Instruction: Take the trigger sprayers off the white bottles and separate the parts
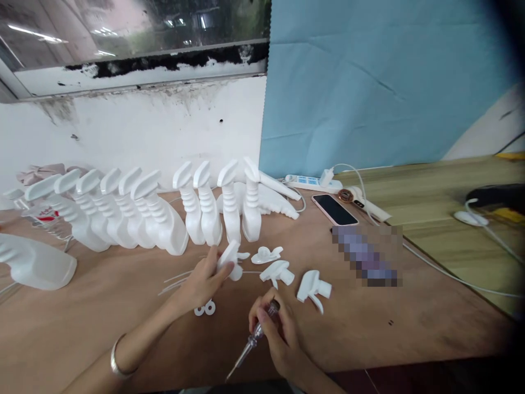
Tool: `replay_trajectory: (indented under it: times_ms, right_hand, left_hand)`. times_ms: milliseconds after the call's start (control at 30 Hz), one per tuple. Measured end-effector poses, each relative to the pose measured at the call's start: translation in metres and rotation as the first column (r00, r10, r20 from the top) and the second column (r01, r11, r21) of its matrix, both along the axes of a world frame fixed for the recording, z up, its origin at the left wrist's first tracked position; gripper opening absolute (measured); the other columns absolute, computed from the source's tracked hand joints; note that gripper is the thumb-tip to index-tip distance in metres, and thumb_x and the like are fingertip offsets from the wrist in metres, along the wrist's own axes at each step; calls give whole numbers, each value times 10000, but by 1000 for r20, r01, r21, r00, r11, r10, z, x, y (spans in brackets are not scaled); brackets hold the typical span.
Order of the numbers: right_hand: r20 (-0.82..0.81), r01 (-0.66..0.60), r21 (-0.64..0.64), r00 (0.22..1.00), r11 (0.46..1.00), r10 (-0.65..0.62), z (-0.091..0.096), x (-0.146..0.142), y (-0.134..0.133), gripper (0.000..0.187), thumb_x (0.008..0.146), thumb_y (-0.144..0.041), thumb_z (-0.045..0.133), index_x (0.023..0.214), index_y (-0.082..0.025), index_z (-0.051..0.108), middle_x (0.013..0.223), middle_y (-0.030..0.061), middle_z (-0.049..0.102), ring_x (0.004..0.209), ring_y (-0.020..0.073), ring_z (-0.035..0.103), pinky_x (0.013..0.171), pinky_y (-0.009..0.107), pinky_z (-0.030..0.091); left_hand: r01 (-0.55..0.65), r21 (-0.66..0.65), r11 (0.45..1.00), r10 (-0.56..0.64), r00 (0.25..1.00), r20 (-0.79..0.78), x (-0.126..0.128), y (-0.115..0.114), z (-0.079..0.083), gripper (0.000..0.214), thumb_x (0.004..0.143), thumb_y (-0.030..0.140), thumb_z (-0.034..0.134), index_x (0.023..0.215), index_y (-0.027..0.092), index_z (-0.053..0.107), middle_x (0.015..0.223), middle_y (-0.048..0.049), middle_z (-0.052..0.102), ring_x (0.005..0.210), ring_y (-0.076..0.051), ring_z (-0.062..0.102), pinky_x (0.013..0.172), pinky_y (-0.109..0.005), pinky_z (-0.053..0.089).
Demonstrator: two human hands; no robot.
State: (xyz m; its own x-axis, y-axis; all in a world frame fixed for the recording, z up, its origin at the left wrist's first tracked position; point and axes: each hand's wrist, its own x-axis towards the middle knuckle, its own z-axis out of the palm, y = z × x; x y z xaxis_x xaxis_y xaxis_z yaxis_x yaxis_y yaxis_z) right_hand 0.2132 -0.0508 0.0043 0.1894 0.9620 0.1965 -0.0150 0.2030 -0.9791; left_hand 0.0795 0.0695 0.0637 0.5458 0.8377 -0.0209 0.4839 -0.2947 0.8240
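Note:
My left hand [208, 278] is closed on a white trigger spray head [229, 259], held just above the brown tabletop. My right hand [274, 331] grips a screwdriver [253, 340] with a clear handle, its thin shaft pointing down and left toward the table's front edge. To the right of the held head lie a white spray head part [266, 255], a trigger head [278, 271] and another trigger head [314, 287]. Two white rings [205, 308] rest below my left wrist. Thin white tubes [175, 281] lie partly behind my left hand.
Several white spray bottles [168, 221] stand in a row along the wall, with another bottle [39, 262] at the left edge. Behind on the right are a power strip [314, 182], a phone [334, 210] and a white cable [447, 273]. A blurred-out object [365, 254] lies nearby.

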Motion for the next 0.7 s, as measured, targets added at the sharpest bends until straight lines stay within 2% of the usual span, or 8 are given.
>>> replay_trajectory:
  times_ms: [67, 133, 267, 367, 467, 533, 600, 700]
  right_hand:
    - [-63, -4, -64, 998, 998, 0, -5, 5, -3, 257, 900, -401, 361, 725, -213, 370, 537, -59, 446, 428, 74, 382, 428, 189, 331]
    - [-84, -34, -119, 996, 992, 24, -10, 9, -3, 274, 898, -425, 352, 722, -215, 363, 524, -67, 415, 414, 71, 338, 401, 184, 284]
    - [-15, -42, -124, 999, 991, 40, -12, 15, 5, 303, 882, -420, 382, 668, -207, 358, 522, -63, 384, 459, 79, 339, 446, 197, 282]
    - [43, -87, -134, 995, 987, 93, -10, 18, 11, 321, 871, -405, 392, 627, -201, 355, 513, -60, 371, 475, 84, 337, 472, 207, 281]
    - [81, -106, -179, 989, 978, 122, -11, 19, 15, 311, 857, -379, 414, 611, -198, 353, 507, -60, 367, 485, 86, 337, 483, 212, 273]
    - [85, -97, -205, 990, 974, 116, -11, 19, 17, 297, 850, -360, 418, 613, -199, 341, 508, -64, 351, 486, 85, 328, 479, 213, 261]
    - [121, -85, -226, 986, 971, 114, -9, 19, 19, 286, 844, -333, 422, 609, -198, 332, 517, -64, 332, 497, 86, 322, 482, 215, 252]
    - [216, -72, -233, 968, 970, 124, -3, 22, 20, 267, 834, -302, 444, 611, -194, 343, 546, -62, 328, 530, 91, 326, 503, 219, 250]
  left_hand:
    - [138, 73, 988, -131, 986, -102, 34, 5, 4, 282, 877, 421, 339, 924, 182, 482, 722, 4, 594, 629, -148, 541, 574, -227, 387]
    - [291, 157, 944, -248, 937, -247, 73, 11, 4, 322, 893, 411, 283, 968, 169, 483, 729, -7, 623, 672, -155, 577, 617, -245, 415]
    - [391, 211, 896, -295, 879, -375, 144, 18, -8, 400, 866, 446, 327, 854, 151, 597, 811, -76, 655, 800, -219, 611, 707, -311, 438]
    - [444, 239, 863, -296, 830, -473, 173, 20, -22, 380, 853, 426, 399, 833, 120, 623, 885, -107, 652, 853, -225, 608, 747, -352, 452]
    - [479, 279, 832, -285, 801, -527, 181, 22, -28, 304, 838, 382, 479, 866, 110, 612, 909, -92, 643, 855, -198, 606, 760, -384, 467]
    - [484, 324, 813, -271, 807, -525, 179, 22, -24, 302, 830, 367, 485, 844, 97, 620, 914, -121, 640, 859, -232, 609, 743, -400, 475]
    - [472, 377, 796, -257, 829, -496, 171, 22, -14, 316, 826, 364, 468, 854, 94, 630, 941, -152, 633, 851, -271, 614, 719, -405, 481]
    - [422, 454, 785, -226, 877, -424, 143, 24, 10, 283, 838, 334, 439, 964, 144, 606, 960, -112, 635, 845, -250, 615, 726, -374, 483]
